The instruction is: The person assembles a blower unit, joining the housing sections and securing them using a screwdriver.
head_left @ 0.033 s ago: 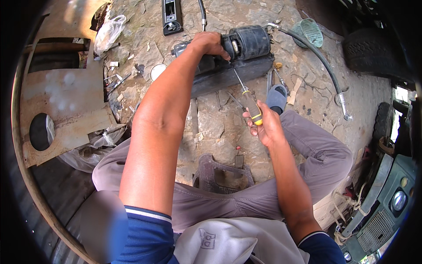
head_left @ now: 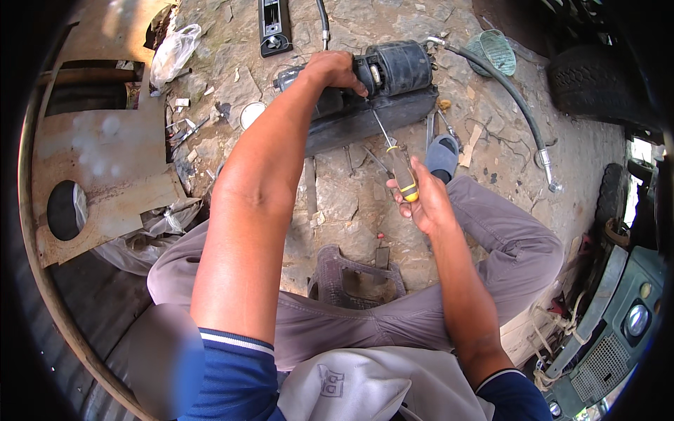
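A long black plastic housing (head_left: 400, 68) with rounded, drum-like sections lies on the stony ground in front of me. My left hand (head_left: 333, 70) grips its top from above, with the fingertips hidden behind the housing and the thumb near the middle. In my right hand (head_left: 428, 200) is a screwdriver (head_left: 401, 172) with a dark and yellow handle, held between thumb and fingers. Its shaft slants up and away, and the tip meets the housing's near side just below my left thumb. What the tip touches is too small to make out.
A black hose (head_left: 516, 98) curves along the right, beside a greenish mesh basket (head_left: 493, 55). Near my right knee lies a grey-blue slipper (head_left: 442, 154). A low stool (head_left: 330, 274) stands between my legs. Left are a rusty metal panel (head_left: 98, 151) and a plastic bag (head_left: 175, 52).
The screwdriver's handle has turned slightly in my right hand, with its yellow markings shifted. My left hand and the housing have stayed in place.
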Motion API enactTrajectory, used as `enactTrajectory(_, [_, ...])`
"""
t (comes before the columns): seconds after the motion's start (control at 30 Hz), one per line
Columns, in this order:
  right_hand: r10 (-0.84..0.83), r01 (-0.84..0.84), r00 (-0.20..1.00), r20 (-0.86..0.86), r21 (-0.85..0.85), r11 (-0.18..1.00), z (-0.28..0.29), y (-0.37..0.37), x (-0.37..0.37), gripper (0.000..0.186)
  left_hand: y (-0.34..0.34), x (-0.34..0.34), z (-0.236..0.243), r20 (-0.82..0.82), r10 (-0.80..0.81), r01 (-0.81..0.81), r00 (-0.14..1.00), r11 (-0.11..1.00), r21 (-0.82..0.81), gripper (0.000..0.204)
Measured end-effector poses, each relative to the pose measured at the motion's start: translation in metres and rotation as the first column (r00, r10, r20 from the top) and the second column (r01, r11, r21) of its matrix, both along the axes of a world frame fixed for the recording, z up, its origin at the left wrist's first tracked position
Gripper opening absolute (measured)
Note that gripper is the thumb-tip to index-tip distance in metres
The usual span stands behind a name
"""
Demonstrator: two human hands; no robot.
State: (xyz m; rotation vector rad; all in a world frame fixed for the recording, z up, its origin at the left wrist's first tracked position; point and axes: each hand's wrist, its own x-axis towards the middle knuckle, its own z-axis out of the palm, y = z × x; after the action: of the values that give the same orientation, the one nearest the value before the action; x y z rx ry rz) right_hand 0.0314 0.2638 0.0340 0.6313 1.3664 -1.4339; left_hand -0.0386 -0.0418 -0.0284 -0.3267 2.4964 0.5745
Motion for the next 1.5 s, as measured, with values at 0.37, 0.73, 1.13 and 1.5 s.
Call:
enactTrajectory(0.37, [0.096, -0.095, 0.995, -0.036, 0.020, 0.995, -0.006, 0.000, -0.002, 0.040, 0.006, -0.001, -0.001, -0.036, 0.057, -0.059, 0.998, 0.997, -0.058, 0.074])
enactTrajectory(0.73, [0.109, -0.084, 0.977, -0.182, 0.138, 0.987, -0.014, -0.004, 0.006, 0.043, 0.009, 0.000, 0.005, -0.015, 0.052, -0.052, 0.999, 0.997, -0.057, 0.073])
enactTrajectory(1.13, [0.182, -0.173, 0.973, -0.143, 0.073, 0.982, -0.032, 0.003, -0.002, 0.039, 0.009, 0.002, 0.009, -0.042, 0.040, -0.042, 0.998, 0.998, -0.049, 0.068])
enactTrajectory(1.5, [0.090, -0.086, 0.995, 0.034, -0.112, 0.990, -0.029, 0.003, -0.015, 0.052, 0.005, 0.002, 0.005, -0.020, 0.000, 0.000, 1.000, 1.000, -0.003, 0.087])
